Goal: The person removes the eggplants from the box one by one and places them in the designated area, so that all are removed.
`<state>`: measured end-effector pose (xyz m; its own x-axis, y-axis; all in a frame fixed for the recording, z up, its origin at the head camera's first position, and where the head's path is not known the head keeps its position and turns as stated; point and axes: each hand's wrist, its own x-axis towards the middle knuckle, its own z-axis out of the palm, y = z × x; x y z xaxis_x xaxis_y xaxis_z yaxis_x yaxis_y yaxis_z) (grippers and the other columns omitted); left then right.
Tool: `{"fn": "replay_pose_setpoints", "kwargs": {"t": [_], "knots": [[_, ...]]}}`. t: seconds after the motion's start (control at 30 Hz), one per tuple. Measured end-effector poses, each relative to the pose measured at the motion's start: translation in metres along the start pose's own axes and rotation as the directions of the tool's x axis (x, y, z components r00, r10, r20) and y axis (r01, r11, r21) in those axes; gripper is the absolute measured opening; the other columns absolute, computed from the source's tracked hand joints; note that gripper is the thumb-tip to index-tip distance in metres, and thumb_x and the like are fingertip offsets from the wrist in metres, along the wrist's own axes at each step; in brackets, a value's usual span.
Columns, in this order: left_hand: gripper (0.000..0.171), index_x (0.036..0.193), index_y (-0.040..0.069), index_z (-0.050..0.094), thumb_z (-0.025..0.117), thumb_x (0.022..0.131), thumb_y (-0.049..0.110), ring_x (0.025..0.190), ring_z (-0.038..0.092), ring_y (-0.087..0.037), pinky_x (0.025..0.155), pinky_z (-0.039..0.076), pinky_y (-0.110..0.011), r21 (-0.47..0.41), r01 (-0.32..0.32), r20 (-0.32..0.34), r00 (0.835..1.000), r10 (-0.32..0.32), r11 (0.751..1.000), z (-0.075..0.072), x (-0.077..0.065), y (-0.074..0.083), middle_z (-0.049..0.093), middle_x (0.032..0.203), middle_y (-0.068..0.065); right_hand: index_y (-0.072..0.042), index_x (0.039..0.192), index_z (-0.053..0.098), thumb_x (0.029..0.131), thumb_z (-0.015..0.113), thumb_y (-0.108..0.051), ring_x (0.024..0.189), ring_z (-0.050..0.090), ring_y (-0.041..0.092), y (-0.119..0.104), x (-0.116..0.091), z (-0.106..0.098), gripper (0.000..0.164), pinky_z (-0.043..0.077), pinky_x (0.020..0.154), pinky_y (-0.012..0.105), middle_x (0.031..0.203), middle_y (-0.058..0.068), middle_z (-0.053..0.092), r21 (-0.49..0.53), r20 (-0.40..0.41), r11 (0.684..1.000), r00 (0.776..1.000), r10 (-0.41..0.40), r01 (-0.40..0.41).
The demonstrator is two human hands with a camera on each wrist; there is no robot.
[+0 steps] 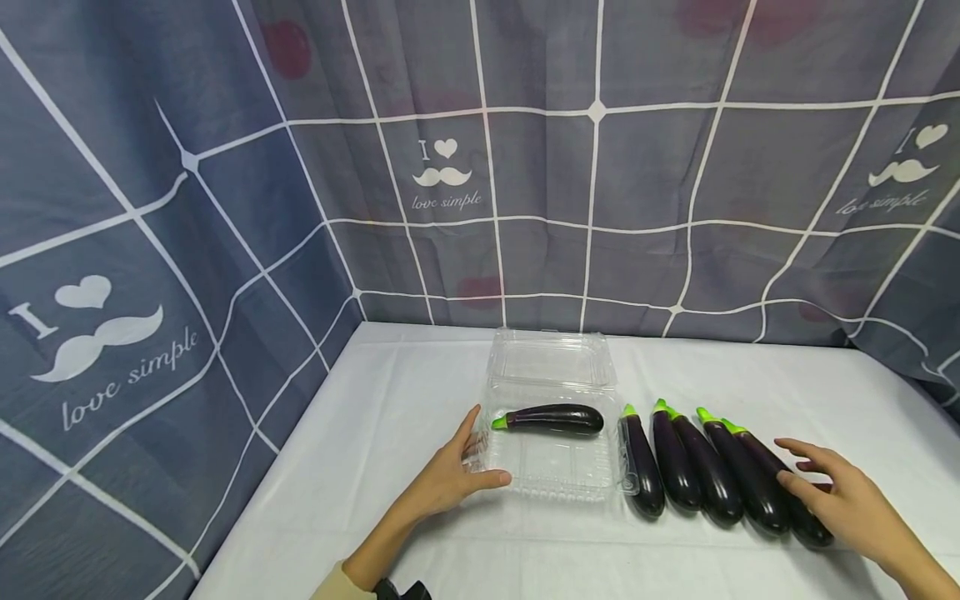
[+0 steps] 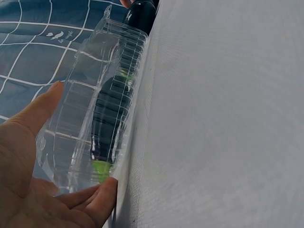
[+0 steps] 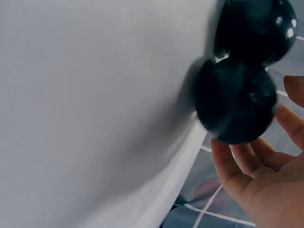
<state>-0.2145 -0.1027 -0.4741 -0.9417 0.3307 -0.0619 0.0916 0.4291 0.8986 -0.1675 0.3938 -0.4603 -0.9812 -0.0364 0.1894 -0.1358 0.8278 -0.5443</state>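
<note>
An eggplant [image 1: 558, 418] with a green stem lies crosswise in the back part of a clear plastic clamshell container [image 1: 551, 479], whose lid [image 1: 551, 360] is folded back. My left hand [image 1: 450, 479] grips the container's left side, thumb by the front corner and fingers along the left wall. Several more eggplants [image 1: 708, 471] lie side by side to the right of the container, stems toward the back. My right hand [image 1: 847, 500] is at the rightmost eggplant [image 1: 806, 521]. In the right wrist view its fingertips touch that eggplant [image 3: 237, 102], with the thumb apart from it.
A white cloth [image 1: 390, 375] covers the table. Dark grey-blue curtains [image 1: 540, 183] with white grid lines stand behind it and at the left. The leftmost loose eggplant [image 1: 642, 467] lies against the container's right edge.
</note>
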Motion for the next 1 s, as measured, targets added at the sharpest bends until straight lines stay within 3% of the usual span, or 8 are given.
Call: {"fn": "replay_pose_setpoints", "kwargs": {"t": [0.03,0.17,0.27,0.4,0.57,0.67,0.73,1.0], "knots": [[0.113,0.16,0.018,0.009,0.083,0.079,0.044,0.138,0.036,-0.041,0.105,0.032,-0.061,-0.001,-0.001,-0.001,1.0,0.001,1.0,0.0,0.0,0.0,0.036,0.149,-0.03,0.007,0.13,0.056,0.094,0.069,-0.014,0.096,0.054,0.001,-0.002,0.0,0.0,0.044,0.046,0.063,0.015,0.125,0.034,0.052,0.0,-0.003,1.0,1.0,-0.002,0.002],[0.113,0.16,0.018,0.009,0.083,0.078,0.044,0.138,0.036,-0.04,0.106,0.032,-0.06,0.001,0.002,-0.003,1.0,-0.002,1.0,-0.001,0.001,0.0,0.037,0.149,-0.03,0.006,0.128,0.058,0.093,0.069,-0.012,0.098,0.057,0.043,-0.017,0.002,-0.001,0.04,0.043,0.064,0.011,0.124,0.032,0.053,-0.021,-0.03,0.999,0.999,-0.037,0.037],[0.113,0.16,0.018,0.01,0.083,0.078,0.045,0.138,0.037,-0.04,0.106,0.033,-0.059,0.003,0.001,-0.003,1.0,-0.001,1.0,-0.001,0.002,0.0,0.037,0.148,-0.03,0.003,0.126,0.061,0.091,0.071,-0.01,0.103,0.056,0.017,-0.029,0.003,-0.001,0.039,0.039,0.068,0.007,0.123,0.027,0.056,-0.008,-0.073,0.995,0.992,-0.099,0.099],[0.114,0.16,0.017,0.009,0.083,0.078,0.046,0.138,0.037,-0.04,0.106,0.033,-0.059,0.0,-0.002,0.0,1.0,0.002,1.0,0.0,0.001,0.0,0.037,0.148,-0.03,-0.003,0.126,0.063,0.089,0.074,-0.01,0.098,0.042,-0.012,-0.047,0.006,0.001,0.039,0.037,0.073,0.005,0.123,0.02,0.058,0.019,-0.092,0.987,0.983,-0.158,0.16],[0.113,0.16,0.019,0.01,0.083,0.078,0.045,0.138,0.036,-0.038,0.107,0.032,-0.059,0.0,-0.002,0.0,1.0,0.002,1.0,0.0,0.001,-0.001,0.037,0.149,-0.028,-0.007,0.129,0.062,0.091,0.073,-0.015,0.104,0.056,0.01,-0.075,0.015,0.005,0.04,0.039,0.076,0.007,0.124,0.015,0.058,0.023,-0.045,0.983,0.982,-0.182,0.183],[0.113,0.16,0.019,0.01,0.083,0.078,0.044,0.138,0.037,-0.038,0.107,0.032,-0.059,0.0,0.0,-0.004,1.0,0.0,1.0,0.0,0.0,-0.001,0.038,0.148,-0.029,-0.008,0.13,0.062,0.092,0.072,-0.014,0.104,0.058,0.017,-0.092,0.025,0.008,0.04,0.043,0.08,0.014,0.123,0.011,0.061,0.032,-0.034,0.974,0.974,-0.225,0.226],[0.113,0.16,0.018,0.01,0.083,0.078,0.044,0.138,0.037,-0.039,0.107,0.031,-0.059,-0.002,0.001,-0.005,1.0,-0.001,1.0,0.0,-0.001,-0.001,0.037,0.148,-0.029,-0.007,0.131,0.062,0.092,0.071,-0.015,0.105,0.06,0.027,-0.106,0.032,0.011,0.04,0.048,0.083,0.025,0.124,0.011,0.062,0.037,-0.018,0.965,0.966,-0.257,0.258],[0.113,0.16,0.019,0.01,0.083,0.078,0.045,0.138,0.036,-0.039,0.107,0.032,-0.059,-0.012,-0.001,-0.003,1.0,0.001,1.0,-0.001,0.0,-0.001,0.037,0.149,-0.029,-0.009,0.131,0.062,0.095,0.068,-0.016,0.105,0.06,0.021,-0.152,0.051,0.034,0.038,0.049,0.085,0.044,0.125,0.004,0.063,0.081,0.028,0.932,0.933,-0.358,0.354]]}}
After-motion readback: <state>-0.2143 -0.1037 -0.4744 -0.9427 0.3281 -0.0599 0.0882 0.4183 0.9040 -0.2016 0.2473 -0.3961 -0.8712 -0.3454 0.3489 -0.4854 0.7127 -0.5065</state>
